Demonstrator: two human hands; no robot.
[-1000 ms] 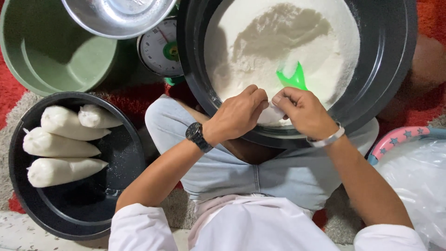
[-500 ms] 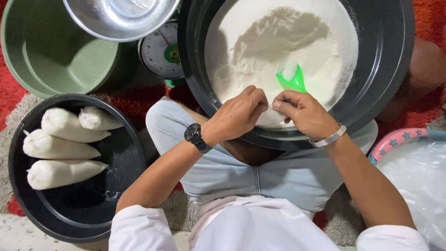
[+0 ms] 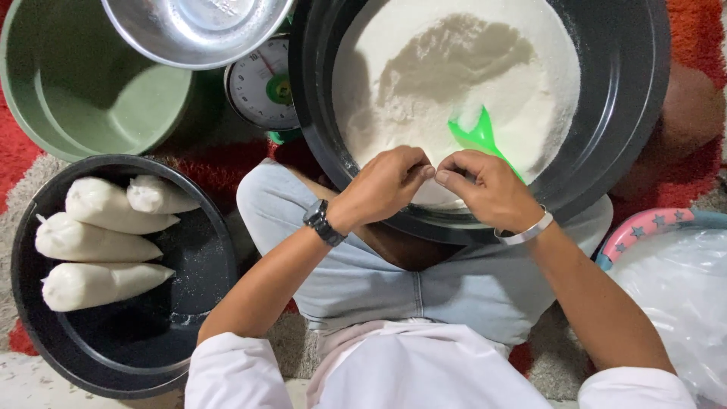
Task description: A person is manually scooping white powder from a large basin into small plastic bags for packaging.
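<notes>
Both hands meet over the near rim of the big black basin (image 3: 628,113). The left hand (image 3: 386,185) and right hand (image 3: 488,189) pinch together on a small clear bag (image 3: 435,198) of white flour, mostly hidden beneath them. A green scoop (image 3: 477,136) lies in the flour (image 3: 454,68) just beyond.

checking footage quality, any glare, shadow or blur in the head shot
Head view: sharp overall; bright glare on the steel bowl; a soft shadowed hollow in the white powder inside the black basin; both hands, left hand and right hand, crisp, no motion blur; edges slightly wide-angle.
</notes>
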